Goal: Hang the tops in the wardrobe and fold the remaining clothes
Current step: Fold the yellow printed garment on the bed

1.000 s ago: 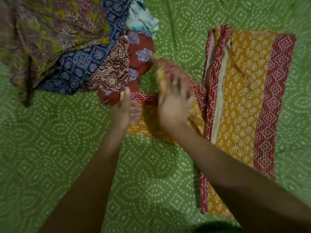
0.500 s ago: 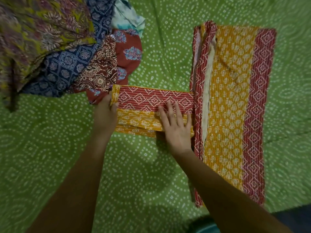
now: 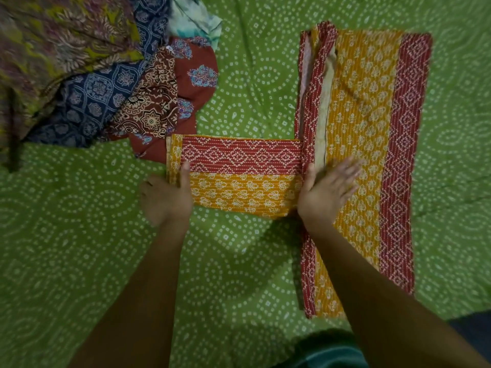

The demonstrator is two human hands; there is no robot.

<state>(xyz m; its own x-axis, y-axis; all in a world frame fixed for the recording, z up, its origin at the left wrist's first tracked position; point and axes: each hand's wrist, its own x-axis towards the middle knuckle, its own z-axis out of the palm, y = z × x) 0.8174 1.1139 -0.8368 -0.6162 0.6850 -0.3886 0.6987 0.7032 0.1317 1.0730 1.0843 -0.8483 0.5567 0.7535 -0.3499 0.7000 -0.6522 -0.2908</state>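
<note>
Now the yellow and red garment [image 3: 372,134] lies folded lengthwise on the green bedspread [image 3: 79,248], its sleeve [image 3: 239,173] stretched flat out to the left. The left hand [image 3: 166,199] pinches the sleeve's cuff end, thumb on top and fingers curled beneath the edge, while the right hand [image 3: 328,189] rests flat with straight fingers where the sleeve meets the body. Farther up to the left sits a pile of clothes [image 3: 101,83], its red piece touching the sleeve's corner.

The blurred clothes pile [image 3: 79,70] is cut off top left.
</note>
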